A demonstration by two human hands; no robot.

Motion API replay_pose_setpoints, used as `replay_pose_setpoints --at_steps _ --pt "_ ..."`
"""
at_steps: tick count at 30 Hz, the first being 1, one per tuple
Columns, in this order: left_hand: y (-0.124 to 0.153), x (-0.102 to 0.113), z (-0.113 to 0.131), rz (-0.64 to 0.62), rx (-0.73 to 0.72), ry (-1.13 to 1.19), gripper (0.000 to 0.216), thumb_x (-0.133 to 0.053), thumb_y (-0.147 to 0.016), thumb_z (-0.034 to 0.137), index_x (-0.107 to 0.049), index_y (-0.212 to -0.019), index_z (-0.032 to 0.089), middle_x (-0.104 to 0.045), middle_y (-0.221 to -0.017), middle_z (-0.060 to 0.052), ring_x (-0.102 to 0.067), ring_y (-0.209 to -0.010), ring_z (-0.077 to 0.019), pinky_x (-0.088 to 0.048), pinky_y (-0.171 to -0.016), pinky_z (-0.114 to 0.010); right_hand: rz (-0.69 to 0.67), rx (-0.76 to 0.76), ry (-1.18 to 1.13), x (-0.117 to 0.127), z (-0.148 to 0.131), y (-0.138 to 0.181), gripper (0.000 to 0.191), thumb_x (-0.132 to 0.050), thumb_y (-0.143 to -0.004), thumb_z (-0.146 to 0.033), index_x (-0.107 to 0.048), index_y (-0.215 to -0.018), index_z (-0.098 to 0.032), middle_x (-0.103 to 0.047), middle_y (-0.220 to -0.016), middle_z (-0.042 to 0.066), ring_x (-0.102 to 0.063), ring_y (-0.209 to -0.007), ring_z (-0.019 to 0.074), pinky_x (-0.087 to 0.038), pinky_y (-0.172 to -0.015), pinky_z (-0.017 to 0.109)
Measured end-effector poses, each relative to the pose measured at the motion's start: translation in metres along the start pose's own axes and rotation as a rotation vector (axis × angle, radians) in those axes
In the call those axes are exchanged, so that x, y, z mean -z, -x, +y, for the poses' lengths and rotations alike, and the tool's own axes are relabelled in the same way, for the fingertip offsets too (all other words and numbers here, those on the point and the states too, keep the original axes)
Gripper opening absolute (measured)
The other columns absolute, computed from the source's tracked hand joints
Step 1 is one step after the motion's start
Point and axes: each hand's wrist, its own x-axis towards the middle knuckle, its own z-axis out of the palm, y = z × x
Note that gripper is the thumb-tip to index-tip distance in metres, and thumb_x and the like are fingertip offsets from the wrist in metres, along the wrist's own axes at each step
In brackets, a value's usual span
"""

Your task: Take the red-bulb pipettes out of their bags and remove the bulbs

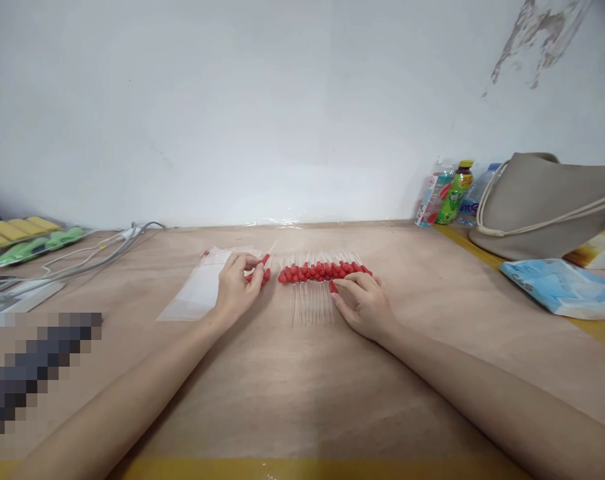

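Observation:
In the middle of the table lies a row of droppers (312,272), thin clear tubes with red bulbs. The tubes of some point toward the wall, and others point toward me. My left hand (240,283) is closed around a few droppers left of the row; one red bulb (264,259) shows between the fingers, its clear tube slanting up and right. At the row's near right side, the thumb and fingers of my right hand (365,303) pinch a red bulb (333,287). Its tube is partly hidden by the hand.
A clear plastic bag (195,293) lies beside my left hand. Cables (107,250) and yellow and green packs (40,243) are at far left. At right stand bottles (455,193), a grey bag (547,200) and a blue tissue pack (557,283). A wall runs behind.

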Motion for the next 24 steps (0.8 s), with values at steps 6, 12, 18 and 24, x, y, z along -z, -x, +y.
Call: replay_pose_setpoints --at_steps 6,12,18,24 --pt "0.036 0.010 0.024 -0.177 -0.222 0.249 0.007 -0.052 -0.079 0.015 -0.058 -0.083 0.017 -0.059 -0.090 -0.005 -0.057 -0.087 -0.0155 -0.047 -0.078 -0.030 0.016 0.189 -0.002 0.008 -0.003 -0.002 0.049 -0.052 -0.081 -0.033 -0.044 -0.127 -0.017 -0.051 -0.125 0.011 -0.045 -0.116 0.0236 -0.035 -0.096 0.040" --pt "0.050 0.001 0.033 -0.320 -0.317 0.340 0.010 -0.052 -0.079 0.011 -0.057 -0.087 0.017 -0.059 -0.090 -0.006 -0.057 -0.087 -0.0152 -0.047 -0.076 -0.030 -0.144 0.362 -0.011 0.009 -0.002 -0.001 0.031 -0.051 -0.084 -0.032 -0.056 -0.113 -0.022 -0.060 -0.116 0.005 -0.046 -0.118 0.0220 -0.024 -0.106 0.048" --pt "0.050 0.002 0.034 -0.338 -0.344 0.356 0.010 -0.053 -0.080 0.012 -0.057 -0.088 0.017 -0.059 -0.091 -0.006 -0.057 -0.086 -0.0144 -0.048 -0.076 -0.029 -0.145 0.361 -0.106 0.003 0.001 0.000 0.015 -0.051 -0.085 -0.026 -0.064 -0.090 -0.021 -0.066 -0.104 0.003 -0.050 -0.113 0.0200 -0.031 -0.101 0.044" --pt "0.050 -0.002 0.043 -0.434 -0.359 0.227 0.033 -0.056 -0.080 0.025 -0.052 -0.111 0.018 -0.053 -0.116 -0.011 -0.050 -0.109 -0.0215 -0.042 -0.092 -0.038 -0.170 0.355 -0.169 0.005 -0.005 0.000 0.012 -0.052 -0.083 -0.023 -0.063 -0.084 -0.019 -0.067 -0.092 0.003 -0.055 -0.104 0.0187 -0.038 -0.094 0.040"
